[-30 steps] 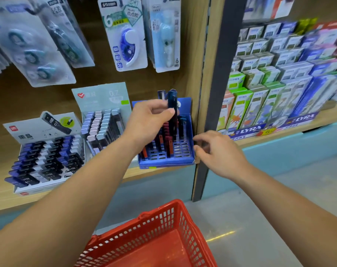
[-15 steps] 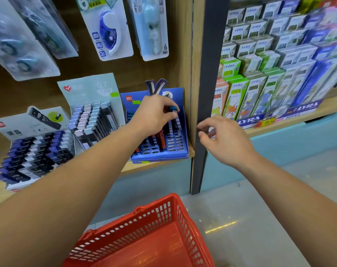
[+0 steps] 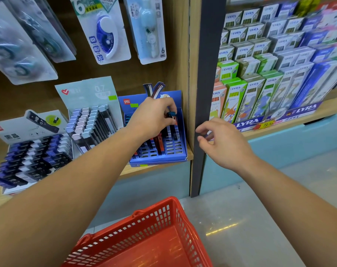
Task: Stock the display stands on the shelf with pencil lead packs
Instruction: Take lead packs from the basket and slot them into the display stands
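A blue display stand [image 3: 175, 151] sits on the wooden shelf [image 3: 160, 167] against the right side panel, with several red and dark lead packs in its slots. My left hand [image 3: 154, 117] reaches over the stand and is shut on a dark pencil lead pack [image 3: 172, 114] with a blue cap, pushed down into an upper slot. My right hand [image 3: 221, 140] hovers in front of the dark upright post [image 3: 208, 93], fingers apart and curled, holding nothing. Two more stands stand to the left: a grey one [image 3: 90, 120] and a white one [image 3: 28, 155], both full of packs.
A red shopping basket [image 3: 150, 237] hangs below my arms, looking empty. Correction-tape blister packs [image 3: 104, 29] hang on the back panel above. Right of the post, stacked LYRA pencil boxes [image 3: 260, 78] fill another shelf. Grey floor lies below.
My left hand has lowered the lead pack from above the blue stand down into its slot. My right hand has drawn away from the stand's corner to in front of the post.
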The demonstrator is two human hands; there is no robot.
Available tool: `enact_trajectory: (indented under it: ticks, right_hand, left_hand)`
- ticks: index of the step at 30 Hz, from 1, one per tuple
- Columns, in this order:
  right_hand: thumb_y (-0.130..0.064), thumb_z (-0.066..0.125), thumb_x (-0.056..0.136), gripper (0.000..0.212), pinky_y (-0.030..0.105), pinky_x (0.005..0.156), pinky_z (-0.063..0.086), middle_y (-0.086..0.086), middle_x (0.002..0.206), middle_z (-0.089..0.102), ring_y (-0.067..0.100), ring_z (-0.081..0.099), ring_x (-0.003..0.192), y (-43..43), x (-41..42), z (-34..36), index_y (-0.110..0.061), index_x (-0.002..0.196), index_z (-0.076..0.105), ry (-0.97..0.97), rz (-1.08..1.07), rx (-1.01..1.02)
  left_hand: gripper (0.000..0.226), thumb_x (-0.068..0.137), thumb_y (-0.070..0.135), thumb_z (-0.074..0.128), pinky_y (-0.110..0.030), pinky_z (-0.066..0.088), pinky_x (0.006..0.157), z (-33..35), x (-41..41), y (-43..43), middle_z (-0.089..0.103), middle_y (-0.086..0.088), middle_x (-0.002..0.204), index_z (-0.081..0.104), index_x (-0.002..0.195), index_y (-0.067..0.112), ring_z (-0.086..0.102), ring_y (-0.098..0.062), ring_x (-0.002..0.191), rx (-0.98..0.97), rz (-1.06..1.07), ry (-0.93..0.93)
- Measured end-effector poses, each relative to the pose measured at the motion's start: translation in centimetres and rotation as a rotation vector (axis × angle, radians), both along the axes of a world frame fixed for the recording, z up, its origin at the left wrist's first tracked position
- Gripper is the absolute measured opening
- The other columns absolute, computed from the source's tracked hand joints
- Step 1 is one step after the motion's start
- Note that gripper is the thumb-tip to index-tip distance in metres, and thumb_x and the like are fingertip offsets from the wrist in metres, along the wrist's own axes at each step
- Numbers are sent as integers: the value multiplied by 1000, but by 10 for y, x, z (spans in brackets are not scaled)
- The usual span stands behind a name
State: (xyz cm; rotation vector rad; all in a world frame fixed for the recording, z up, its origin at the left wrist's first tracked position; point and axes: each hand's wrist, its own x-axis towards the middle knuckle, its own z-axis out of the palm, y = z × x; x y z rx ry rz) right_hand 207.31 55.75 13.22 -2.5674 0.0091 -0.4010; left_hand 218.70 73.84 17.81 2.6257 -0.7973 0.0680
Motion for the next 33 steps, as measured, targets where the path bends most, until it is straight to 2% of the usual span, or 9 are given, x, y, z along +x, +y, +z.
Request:
enact_trajectory:
  ticks: [6, 12, 16, 19, 25, 33]
  right_hand:
    - [-26, 63, 94, 15, 34, 77, 54, -11, 99, 55, 10, 62, 90, 0, 1, 0, -26, 108, 67, 3, 4, 7]
    - [-26, 63, 94, 14, 34, 77, 54, -12, 98, 53, 10, 61, 90, 0, 1, 0, -26, 107, 67, -2, 3, -5]
    - [-27, 63, 94, 14, 34, 77, 54, -11, 98, 53, 9, 60, 90, 1, 2, 0, -26, 107, 67, -1, -1, -7]
    - [-27, 62, 94, 13, 36, 77, 55, -12, 98, 53, 9, 60, 89, 1, 2, 0, -27, 106, 67, -3, 1, -8]
    - [-27, 62, 93, 12, 37, 77, 55, -13, 96, 52, 8, 60, 89, -1, 2, -2, -28, 105, 67, -8, 6, -1]
    - [-27, 62, 93, 10, 40, 78, 56, -14, 95, 51, 9, 60, 88, -1, 3, -2, -29, 102, 67, -7, 14, 6]
  left_hand:
    - [23, 88, 27, 77, -29, 53, 83, -2, 0, 2, 62, 10, 96, 64, 107, 26, 64, -13, 92, -39, 9, 6]
    - [20, 88, 24, 77, -29, 54, 84, 0, 1, 1, 64, 10, 97, 61, 99, 30, 65, -12, 91, -103, 17, 11]
    - [20, 89, 25, 76, -39, 57, 89, -4, 2, -1, 65, 9, 102, 63, 104, 30, 65, -15, 96, -24, 5, -3]
    - [21, 89, 27, 75, -43, 58, 88, -7, 2, -3, 67, 7, 105, 63, 106, 30, 64, -17, 98, 0, -3, -23]
    - [21, 88, 28, 76, -39, 58, 89, -8, 2, -1, 68, 7, 105, 64, 105, 29, 65, -14, 97, -21, 1, -16]
    - [21, 89, 31, 75, -39, 58, 81, -2, 1, -1, 68, 2, 104, 64, 107, 27, 64, -18, 94, 112, -52, -115]
